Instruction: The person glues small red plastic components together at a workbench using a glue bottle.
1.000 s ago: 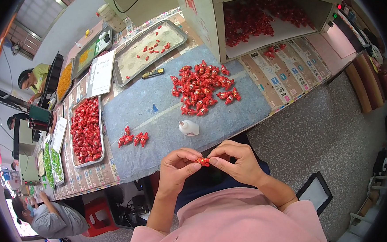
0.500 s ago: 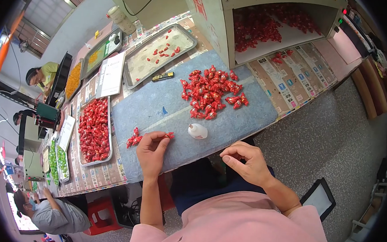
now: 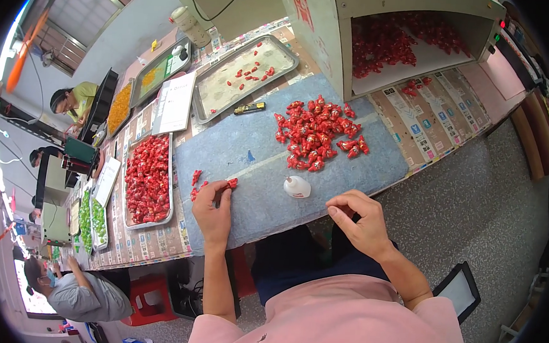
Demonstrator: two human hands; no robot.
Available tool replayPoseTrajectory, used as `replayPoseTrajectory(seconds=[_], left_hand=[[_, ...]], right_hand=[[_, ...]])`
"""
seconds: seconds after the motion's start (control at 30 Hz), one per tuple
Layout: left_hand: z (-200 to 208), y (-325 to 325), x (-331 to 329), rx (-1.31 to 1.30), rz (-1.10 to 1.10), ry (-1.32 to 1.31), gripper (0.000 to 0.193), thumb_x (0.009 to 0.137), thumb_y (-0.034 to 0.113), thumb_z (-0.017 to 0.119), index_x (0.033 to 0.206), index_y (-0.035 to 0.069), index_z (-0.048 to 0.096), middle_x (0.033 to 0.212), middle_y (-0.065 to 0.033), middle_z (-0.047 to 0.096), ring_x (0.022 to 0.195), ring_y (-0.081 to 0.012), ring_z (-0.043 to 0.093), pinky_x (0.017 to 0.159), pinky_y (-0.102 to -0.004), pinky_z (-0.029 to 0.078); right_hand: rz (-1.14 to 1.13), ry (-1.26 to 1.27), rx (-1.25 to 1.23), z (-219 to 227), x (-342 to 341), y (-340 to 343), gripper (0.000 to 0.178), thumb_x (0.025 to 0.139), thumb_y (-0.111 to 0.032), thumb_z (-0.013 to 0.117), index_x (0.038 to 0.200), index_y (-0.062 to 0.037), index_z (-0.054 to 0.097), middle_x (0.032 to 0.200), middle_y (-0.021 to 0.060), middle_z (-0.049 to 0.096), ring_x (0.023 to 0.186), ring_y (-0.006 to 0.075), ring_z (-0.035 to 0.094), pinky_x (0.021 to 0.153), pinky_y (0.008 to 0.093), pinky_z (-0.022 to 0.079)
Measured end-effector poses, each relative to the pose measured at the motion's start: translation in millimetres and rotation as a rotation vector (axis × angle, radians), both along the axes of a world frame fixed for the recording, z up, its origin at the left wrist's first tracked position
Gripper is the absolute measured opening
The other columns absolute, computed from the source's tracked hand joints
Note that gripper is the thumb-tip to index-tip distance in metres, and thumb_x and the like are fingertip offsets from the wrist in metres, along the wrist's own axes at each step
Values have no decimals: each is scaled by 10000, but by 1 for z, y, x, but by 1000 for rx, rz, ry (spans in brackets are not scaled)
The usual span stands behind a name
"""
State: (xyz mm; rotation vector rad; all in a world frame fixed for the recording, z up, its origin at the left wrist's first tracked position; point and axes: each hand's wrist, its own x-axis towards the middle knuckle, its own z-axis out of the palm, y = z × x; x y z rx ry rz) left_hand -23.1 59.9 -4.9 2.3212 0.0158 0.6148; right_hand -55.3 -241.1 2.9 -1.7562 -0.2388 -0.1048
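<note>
My left hand (image 3: 211,215) is closed at its fingertips on a small red figurine (image 3: 232,183), low over the blue mat (image 3: 225,156). Partly hidden behind that hand, a few more red pieces (image 3: 196,178) lie on the mat. To the right stands a white squeeze bottle (image 3: 297,187) with a narrow tip. Beyond the bottle is a loose heap of shiny red figurines (image 3: 314,133). My right hand (image 3: 360,222) hovers past the mat's near edge, thumb and forefinger pinched together; whatever may be between them is too small to make out.
A tray packed with red figurines (image 3: 148,179) sits left of the mat. Behind are a metal tray (image 3: 246,75) with scattered red pieces and a black-and-yellow cutter (image 3: 249,108). A box-like machine (image 3: 321,30) with red pieces inside stands at back right. Other people work along the left.
My left hand has shifted left over the mat with the figurine, covering more of the loose pieces there. My right hand keeps its pinch. The whole view has swung slightly.
</note>
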Motion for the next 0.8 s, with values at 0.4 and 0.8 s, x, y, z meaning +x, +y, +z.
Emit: replayPoseTrajectory(seconds=[0.4,0.8], left_hand=[[-5,-3,0,166,38,-123,228,770,-60,672,988,10,657,919,-119,664,852,-253,641,784,-330,503],[-4,-7,0,-50,-89,-15,344,792,-69,673,1121,0,598,1004,-107,652,879,-181,639,800,-291,507]], right_hand=[[-16,-292,-181,-1,28,31,425,711,-69,753,1104,-21,598,1058,144,597,1026,336,543,893,413,446],[-5,-295,-206,-12,40,44,410,727,-71,748,1104,-10,599,1051,136,603,997,329,545,874,407,449]])
